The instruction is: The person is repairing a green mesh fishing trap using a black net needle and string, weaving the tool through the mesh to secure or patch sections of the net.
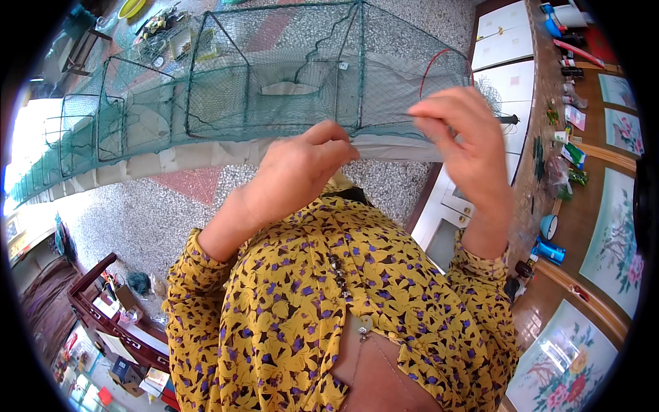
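A long green mesh net cage on square dark frames (226,82) stretches across the upper view over a pale sheet (220,151), with a red hoop (436,58) at its right end. My left hand (305,161) has its fingers bent and pinched at the near edge of the netting (353,130), below an upright frame bar. My right hand (467,144) is raised right of it, thumb and forefinger pinched on a thin line, perhaps thread, too fine to make out. A dark rod end (511,119) sticks out behind my right hand.
A speckled floor with reddish patches (185,180) lies below. White cabinets (502,31) and a counter with bottles and packets (549,206) run along the right. A dark wooden chair (89,288) with things on it stands lower left; a yellow basin (130,8) is at the upper left.
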The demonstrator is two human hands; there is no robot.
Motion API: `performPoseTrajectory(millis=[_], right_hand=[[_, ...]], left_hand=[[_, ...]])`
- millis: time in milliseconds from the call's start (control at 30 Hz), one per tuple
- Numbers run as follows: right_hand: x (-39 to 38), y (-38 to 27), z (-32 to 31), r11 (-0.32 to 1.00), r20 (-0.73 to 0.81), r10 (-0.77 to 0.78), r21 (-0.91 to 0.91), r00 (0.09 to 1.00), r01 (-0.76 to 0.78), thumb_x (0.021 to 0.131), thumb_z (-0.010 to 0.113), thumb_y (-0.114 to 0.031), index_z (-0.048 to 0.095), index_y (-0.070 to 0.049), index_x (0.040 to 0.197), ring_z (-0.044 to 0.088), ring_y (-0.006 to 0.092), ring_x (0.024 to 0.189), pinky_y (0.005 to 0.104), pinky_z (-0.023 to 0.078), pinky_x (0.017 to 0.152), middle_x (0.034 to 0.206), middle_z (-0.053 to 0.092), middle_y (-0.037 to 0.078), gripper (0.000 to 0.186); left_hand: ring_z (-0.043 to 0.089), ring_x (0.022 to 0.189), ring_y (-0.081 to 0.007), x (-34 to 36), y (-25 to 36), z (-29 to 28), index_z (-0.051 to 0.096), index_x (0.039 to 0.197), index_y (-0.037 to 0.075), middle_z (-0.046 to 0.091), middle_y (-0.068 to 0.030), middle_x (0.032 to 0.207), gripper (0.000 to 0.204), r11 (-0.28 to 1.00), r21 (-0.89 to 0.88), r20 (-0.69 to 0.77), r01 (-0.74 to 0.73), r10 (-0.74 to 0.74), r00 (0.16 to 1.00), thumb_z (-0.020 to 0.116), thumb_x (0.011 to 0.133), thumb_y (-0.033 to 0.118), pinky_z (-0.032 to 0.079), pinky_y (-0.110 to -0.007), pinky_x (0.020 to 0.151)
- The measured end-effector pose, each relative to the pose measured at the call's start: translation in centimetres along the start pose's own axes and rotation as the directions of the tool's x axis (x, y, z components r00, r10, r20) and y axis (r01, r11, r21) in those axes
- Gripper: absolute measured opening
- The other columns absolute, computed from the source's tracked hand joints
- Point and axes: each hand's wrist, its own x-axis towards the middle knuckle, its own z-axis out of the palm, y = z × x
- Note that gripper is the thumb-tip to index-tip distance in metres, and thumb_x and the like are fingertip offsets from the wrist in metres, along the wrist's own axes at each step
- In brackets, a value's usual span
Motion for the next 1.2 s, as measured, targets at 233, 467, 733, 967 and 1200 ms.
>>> performPoseTrajectory(millis=[233,467,733,967,1200], right_hand=[[-0.8,1.5,3.6,0.987,0.058,0.069,-0.146,0.996,-0.060,0.076,0.070,-0.009,0.068,-0.009,0.083,0.055,0.0242,0.081,0.0351,0.046,0.068,0.079,0.059,0.002,0.007],[-0.3,2.5,4.8,0.999,0.085,0.025,-0.028,0.996,-0.023,0.075,0.069,-0.006,0.067,-0.006,0.080,0.055,0.0247,0.080,0.0350,0.046,0.068,0.079,0.060,0.003,0.005],[-1.2,3.2,7.7,0.922,0.036,0.219,0.320,0.975,-0.219,0.074,0.074,-0.011,0.062,-0.007,0.088,0.056,0.0235,0.079,0.0337,0.046,0.069,0.084,0.056,0.007,0.018],[-0.2,2.4,10.0,0.979,-0.045,0.020,0.203,0.999,-0.010,0.072,0.076,-0.016,0.063,-0.010,0.085,0.054,0.0245,0.086,0.0341,0.045,0.072,0.087,0.053,0.003,0.019],[1.4,-1.6,10.9,0.953,-0.061,-0.280,0.103,0.958,0.285,0.078,0.070,-0.019,0.064,-0.014,0.080,0.056,0.0219,0.082,0.0336,0.042,0.075,0.081,0.058,0.000,0.008]], left_hand=[[0.064,0.080,-0.0302,0.4,0.4,-0.8,0.066,0.098,0.007,0.061,-0.0085,0.106,0.022,0.986,0.168,-0.008,0.011,-0.010,1.000,0.058,0.081,-0.004,0.052,-0.036,0.066],[0.066,0.086,-0.0294,0.4,-1.1,1.0,0.064,0.096,0.002,0.062,-0.0130,0.115,0.017,0.997,-0.039,-0.121,0.062,-0.066,0.990,0.056,0.083,-0.006,0.053,-0.034,0.070],[0.065,0.095,-0.0269,-0.1,-3.2,5.1,0.064,0.095,-0.002,0.063,-0.0150,0.112,0.010,0.976,-0.220,-0.358,-0.009,-0.072,0.931,0.057,0.087,-0.004,0.052,-0.031,0.077],[0.063,0.097,-0.0293,-0.3,-4.0,5.3,0.063,0.100,-0.003,0.061,-0.0151,0.114,0.016,0.985,-0.160,-0.383,-0.070,0.004,0.924,0.059,0.085,-0.003,0.052,-0.031,0.078],[0.059,0.101,-0.0265,-0.4,-4.7,5.4,0.058,0.109,0.002,0.058,-0.0116,0.115,0.022,0.748,-0.651,-0.283,-0.124,-0.088,0.955,0.057,0.088,0.004,0.049,-0.033,0.085]])
